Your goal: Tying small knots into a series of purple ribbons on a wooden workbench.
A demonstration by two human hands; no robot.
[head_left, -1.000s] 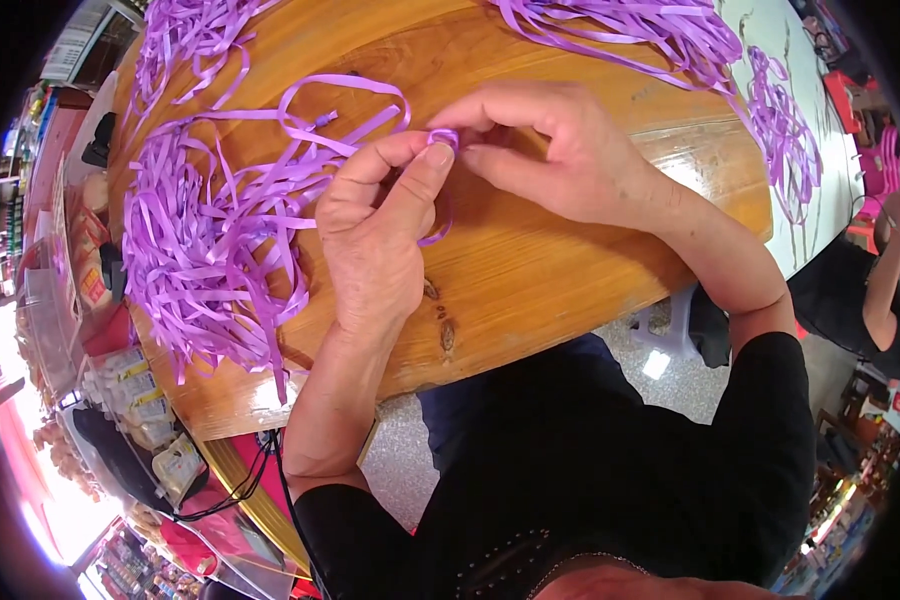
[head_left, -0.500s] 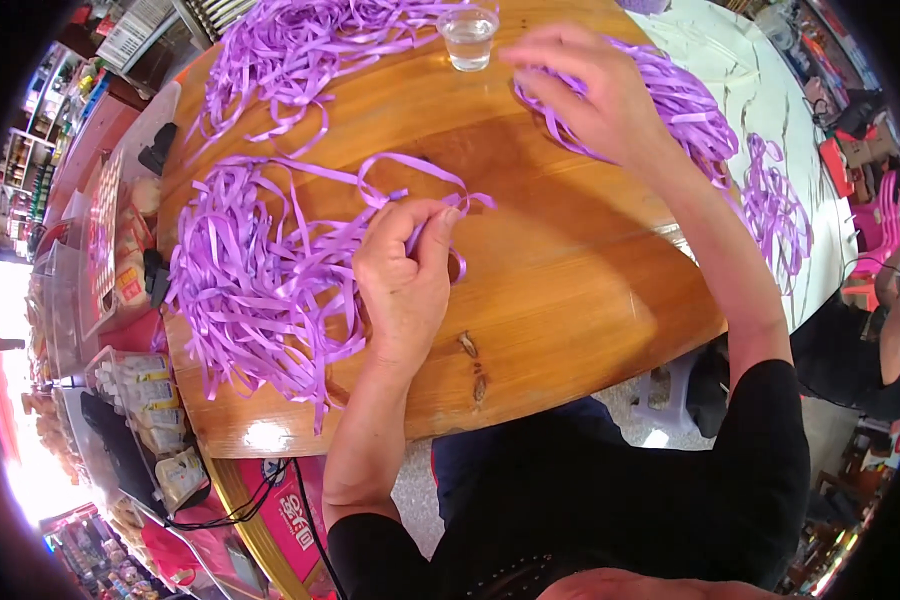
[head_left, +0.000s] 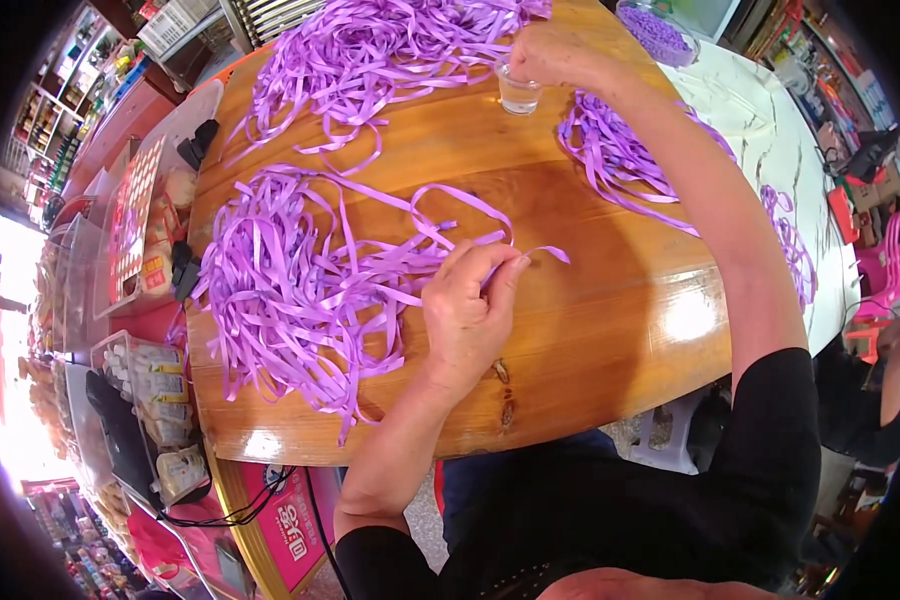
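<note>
My left hand is closed in a pinch on a purple ribbon, whose short end sticks out past the fingertips. The ribbon trails back toward a tangled heap of purple ribbons on the left of the table. At the far side, my right hand is curled over the mouth of a small clear plastic cup with clear liquid in it. Its fingers look closed and point down at the rim. What they hold, if anything, is hidden, and I cannot tell whether they touch the liquid.
A bigger ribbon heap covers the far left of the wooden table. Another bundle lies under my right forearm. On the white marbled surface stands a container of purple pieces. A person's arm shows at far right.
My right hand has moved from beside the cup to its mouth, its fingers curling in. My left hand still pinches the ribbon. The whole view has shifted a little.
</note>
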